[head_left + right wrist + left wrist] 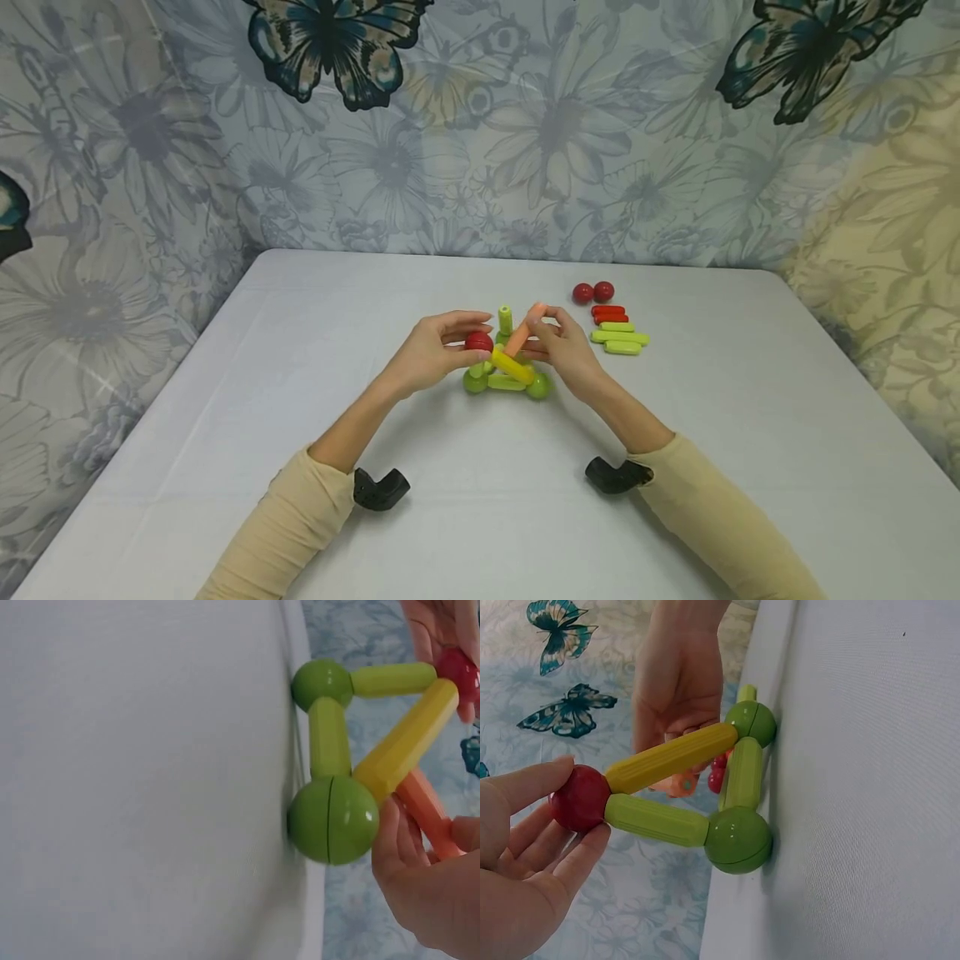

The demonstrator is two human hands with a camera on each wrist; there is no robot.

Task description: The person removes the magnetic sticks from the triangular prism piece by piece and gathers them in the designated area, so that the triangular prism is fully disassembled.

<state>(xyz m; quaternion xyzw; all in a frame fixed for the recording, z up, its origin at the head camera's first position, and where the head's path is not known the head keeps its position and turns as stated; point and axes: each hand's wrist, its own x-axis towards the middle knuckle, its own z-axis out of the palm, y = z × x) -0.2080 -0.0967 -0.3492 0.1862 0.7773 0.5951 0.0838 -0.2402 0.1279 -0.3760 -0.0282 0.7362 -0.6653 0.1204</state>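
Observation:
My left hand [429, 350] holds a glossy red ball [580, 798] between thumb and fingers. From that ball a yellow stick [673, 757] and a light-green stick [657, 819] slope down to two green balls [739, 840] on the table, which another light-green stick [330, 739] joins. Between the thumb and fingers of my right hand [572, 357] is an orange stick [525, 330], slanting down behind the yellow one; whether its lower end touches anything is hidden. Behind the hands, a light-green stick [506, 320] stands upright on a partly hidden green ball.
Loose pieces lie at the back right of the white table [720, 417]: two red balls [583, 293], two red sticks [608, 311] and several light-green sticks [622, 347]. Black wrist mounts [382, 490] stick out from both sleeves. A patterned curtain [480, 167] hangs behind the table.

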